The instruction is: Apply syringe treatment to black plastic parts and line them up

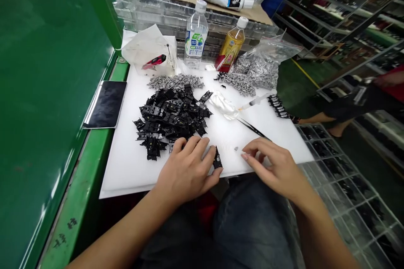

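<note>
My left hand is closed on a small black plastic part at the front edge of the white board. Its other fingers lie beside the heap of black parts. To the right, my right hand hovers low over the board, thumb and forefinger near each other; whether a tiny piece is between them cannot be made out. One small grey piece lies between the hands. Black tweezers rest just beyond my right hand.
Grey pieces are piled behind the heap, near two bottles. A syringe lies by a crumpled white wipe. A phone is at left. Compartment trays stand at right; a person's legs show beyond.
</note>
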Motion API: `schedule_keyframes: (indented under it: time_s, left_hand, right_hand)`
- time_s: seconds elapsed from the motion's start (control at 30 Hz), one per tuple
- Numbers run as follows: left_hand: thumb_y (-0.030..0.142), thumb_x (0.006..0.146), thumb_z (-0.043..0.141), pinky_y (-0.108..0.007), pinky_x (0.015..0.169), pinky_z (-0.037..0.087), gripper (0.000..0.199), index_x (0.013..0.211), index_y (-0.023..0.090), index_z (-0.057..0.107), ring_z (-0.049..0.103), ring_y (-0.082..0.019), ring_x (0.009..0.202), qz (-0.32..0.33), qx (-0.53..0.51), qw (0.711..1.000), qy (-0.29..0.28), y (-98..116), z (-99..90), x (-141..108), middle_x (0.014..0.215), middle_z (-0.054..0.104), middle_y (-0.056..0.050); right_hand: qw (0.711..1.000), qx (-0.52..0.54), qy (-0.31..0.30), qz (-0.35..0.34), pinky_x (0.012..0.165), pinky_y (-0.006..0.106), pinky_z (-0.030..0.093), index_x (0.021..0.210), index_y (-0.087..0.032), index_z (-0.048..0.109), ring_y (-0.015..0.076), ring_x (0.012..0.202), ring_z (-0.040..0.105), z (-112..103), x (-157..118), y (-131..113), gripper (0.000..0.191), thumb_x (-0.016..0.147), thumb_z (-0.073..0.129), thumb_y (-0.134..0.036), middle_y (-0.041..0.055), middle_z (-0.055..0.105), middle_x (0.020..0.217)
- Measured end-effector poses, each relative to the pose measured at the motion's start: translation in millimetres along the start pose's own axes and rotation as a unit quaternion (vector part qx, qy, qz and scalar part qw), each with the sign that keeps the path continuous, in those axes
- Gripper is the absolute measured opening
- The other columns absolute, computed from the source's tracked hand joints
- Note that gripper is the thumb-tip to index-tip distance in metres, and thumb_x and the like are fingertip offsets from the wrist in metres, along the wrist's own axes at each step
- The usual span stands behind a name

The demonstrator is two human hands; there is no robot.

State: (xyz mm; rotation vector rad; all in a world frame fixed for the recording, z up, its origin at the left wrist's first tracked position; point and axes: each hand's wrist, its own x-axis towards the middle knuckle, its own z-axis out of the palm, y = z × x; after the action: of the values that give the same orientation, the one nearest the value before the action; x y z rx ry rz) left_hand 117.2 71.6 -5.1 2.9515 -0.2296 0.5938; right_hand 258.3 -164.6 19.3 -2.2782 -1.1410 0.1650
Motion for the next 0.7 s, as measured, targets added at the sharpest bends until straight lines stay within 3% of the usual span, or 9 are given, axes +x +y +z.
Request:
schedule_keyframes:
  time_s: [0.13, 0.2, 0.3, 0.47, 0.57, 0.7]
  left_hand:
    - [0.048, 0.108, 0.052, -0.048, 0.094, 0.038, 0.041, 0.127, 0.016, 0.069, 0.061, -0.032, 0.12, 0.003, 0.003, 1.0, 0.0, 0.7, -1.1, 1.3, 0.134, 0.07, -0.012]
    - [0.048, 0.108, 0.052, -0.048, 0.094, 0.039, 0.041, 0.127, 0.016, 0.069, 0.061, -0.032, 0.12, 0.002, 0.001, 1.0, -0.001, 1.2, -1.5, 1.7, 0.134, 0.07, -0.013]
    - [0.048, 0.108, 0.051, -0.049, 0.093, 0.039, 0.041, 0.127, 0.015, 0.069, 0.061, -0.033, 0.121, 0.004, -0.002, 1.0, -0.006, 1.4, -1.6, 1.9, 0.135, 0.07, -0.013]
    - [0.048, 0.109, 0.051, -0.05, 0.093, 0.039, 0.042, 0.128, 0.015, 0.069, 0.061, -0.034, 0.12, 0.004, -0.002, 1.0, -0.007, 0.6, -0.9, 1.7, 0.135, 0.07, -0.014]
    - [0.048, 0.109, 0.05, -0.05, 0.091, 0.038, 0.042, 0.128, 0.016, 0.069, 0.061, -0.033, 0.119, 0.003, -0.001, 1.0, -0.007, 0.4, -0.6, 1.5, 0.135, 0.069, -0.014]
    - [0.049, 0.108, 0.051, -0.049, 0.091, 0.038, 0.043, 0.128, 0.016, 0.068, 0.061, -0.033, 0.118, 0.005, 0.0, 1.0, -0.006, 0.7, 0.1, 1.3, 0.134, 0.069, -0.014]
  right_hand:
    - [0.995, 0.034, 0.034, 0.086, 0.066, 0.031, 0.052, 0.109, -0.025, 0.071, 0.0166, 0.079, 0.066, 4.1, 5.9, 0.1, 0.017, 0.103, 0.068, -0.041, 0.0009, 0.071, 0.092]
    - [0.994, 0.03, 0.05, 0.097, 0.063, 0.032, 0.05, 0.102, -0.024, 0.073, 0.0172, 0.075, 0.065, 11.3, 8.0, -1.3, 0.018, 0.101, 0.07, -0.042, 0.0012, 0.071, 0.088]
    - [0.995, 0.015, 0.058, 0.076, 0.061, 0.033, 0.047, 0.094, -0.023, 0.075, 0.0181, 0.072, 0.064, 17.9, 10.0, -2.2, 0.018, 0.1, 0.07, -0.039, 0.0019, 0.071, 0.084]
    - [0.998, 0.03, 0.051, 0.022, 0.064, 0.034, 0.049, 0.096, -0.023, 0.071, 0.0185, 0.075, 0.063, 16.8, 10.0, -6.2, 0.009, 0.101, 0.069, -0.03, 0.0027, 0.07, 0.086]
    - [0.997, 0.056, 0.043, -0.036, 0.068, 0.034, 0.05, 0.096, -0.024, 0.069, 0.0189, 0.078, 0.063, 16.6, 10.1, -17.8, 0.005, 0.101, 0.068, -0.023, 0.0027, 0.068, 0.086]
    - [0.992, 0.11, 0.006, -0.055, 0.067, 0.032, 0.052, 0.096, -0.024, 0.07, 0.0176, 0.077, 0.064, 18.1, 14.9, -35.8, 0.007, 0.1, 0.069, -0.019, 0.002, 0.07, 0.087]
